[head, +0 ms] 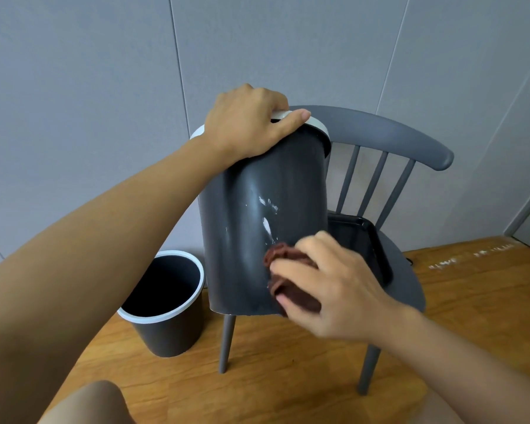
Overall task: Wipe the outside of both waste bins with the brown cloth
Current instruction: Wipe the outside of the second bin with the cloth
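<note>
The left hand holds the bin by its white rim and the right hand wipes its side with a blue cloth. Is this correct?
Not quite: the cloth is brown, not blue, as the head view shows. The rest holds: the left hand grips the bin by its white rim, and the right hand wipes its side.

Two waste bins (263,228) (162,304), one brown cloth (291,280), one chair (407,280), one black tray (367,240), two hands (248,123) (334,289)

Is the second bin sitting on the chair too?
No, the second bin stands on the wooden floor, left of the chair.
</note>
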`<action>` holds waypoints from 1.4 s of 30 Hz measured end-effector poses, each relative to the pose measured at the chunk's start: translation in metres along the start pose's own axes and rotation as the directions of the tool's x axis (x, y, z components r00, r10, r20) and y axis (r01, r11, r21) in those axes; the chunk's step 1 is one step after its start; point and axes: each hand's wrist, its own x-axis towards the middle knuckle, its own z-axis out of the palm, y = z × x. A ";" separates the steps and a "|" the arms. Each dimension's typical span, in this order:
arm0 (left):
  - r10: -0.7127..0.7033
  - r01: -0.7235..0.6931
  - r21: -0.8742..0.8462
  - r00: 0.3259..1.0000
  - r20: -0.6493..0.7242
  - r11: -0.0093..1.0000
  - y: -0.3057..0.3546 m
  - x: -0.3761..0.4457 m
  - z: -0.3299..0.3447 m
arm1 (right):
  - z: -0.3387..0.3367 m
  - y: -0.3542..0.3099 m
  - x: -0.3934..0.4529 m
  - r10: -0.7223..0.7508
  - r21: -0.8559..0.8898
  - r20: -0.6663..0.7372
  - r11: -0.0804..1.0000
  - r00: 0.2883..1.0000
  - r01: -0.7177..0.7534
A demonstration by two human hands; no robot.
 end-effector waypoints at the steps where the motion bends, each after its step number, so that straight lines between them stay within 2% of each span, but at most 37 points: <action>1: 0.002 -0.002 0.003 1.000 0.001 1.000 0.001 0.000 0.000 | -0.002 0.006 0.009 0.041 -0.001 -0.027 0.999 0.999 -0.041; 5: 0.001 -0.001 0.014 1.000 0.006 1.000 0.000 -0.001 -0.001 | -0.004 0.038 0.057 0.318 0.097 -0.201 0.948 0.927 -0.304; 8: -0.012 0.012 0.011 1.000 0.007 1.000 -0.004 -0.001 -0.001 | 0.000 0.048 0.082 0.405 0.132 -0.211 0.914 0.890 -0.384; 11: -0.025 0.025 0.020 1.000 0.006 1.000 -0.008 -0.001 -0.001 | -0.001 0.033 0.080 0.304 0.088 -0.169 0.952 0.938 -0.293; 14: -0.024 0.024 0.033 1.000 0.010 0.999 -0.009 -0.001 0.000 | -0.005 0.016 0.054 0.079 0.071 -0.034 0.995 0.996 -0.076; 18: -0.007 0.007 0.043 1.000 0.005 0.999 -0.005 -0.002 -0.001 | -0.012 0.007 0.027 -0.099 0.071 0.131 0.993 0.986 0.090; 21: 0.007 -0.007 0.060 1.000 0.003 0.998 0.000 -0.002 -0.002 | -0.016 0.019 0.046 -0.057 0.021 0.068 0.998 0.996 0.056; 24: 0.012 -0.013 0.048 1.000 0.016 0.999 0.003 -0.001 -0.002 | -0.017 0.038 0.085 0.148 0.023 -0.101 0.989 0.984 -0.147; 26: 0.005 -0.007 0.037 0.999 0.039 0.999 0.004 0.001 -0.002 | -0.016 0.046 0.101 0.233 0.046 -0.124 0.972 0.964 -0.229; 28: 0.005 -0.007 0.034 0.999 0.049 0.999 0.000 0.003 -0.001 | -0.014 0.042 0.100 0.223 0.033 -0.104 0.975 0.969 -0.220; 31: 0.007 -0.009 0.043 0.999 0.051 0.999 -0.005 0.004 0.001 | -0.018 0.020 0.071 0.061 0.024 0.026 0.998 0.998 -0.061; 33: 0.011 -0.013 0.039 0.999 0.048 0.999 -0.004 0.004 0.001 | -0.020 0.007 0.047 -0.049 0.043 0.133 0.998 0.990 0.044; 36: 0.051 -0.052 0.048 0.998 0.035 0.997 0.004 0.004 0.001 | -0.026 0.005 0.038 -0.107 0.033 0.189 0.994 0.976 0.102; 38: 0.068 -0.070 0.070 0.997 0.032 0.995 0.010 0.005 0.001 | -0.027 0.014 0.053 -0.055 0.001 0.132 0.998 0.990 0.055; 42: 0.086 -0.088 0.088 0.996 0.026 0.992 0.016 0.006 0.000 | -0.026 0.036 0.088 0.161 0.001 -0.053 0.987 0.985 -0.161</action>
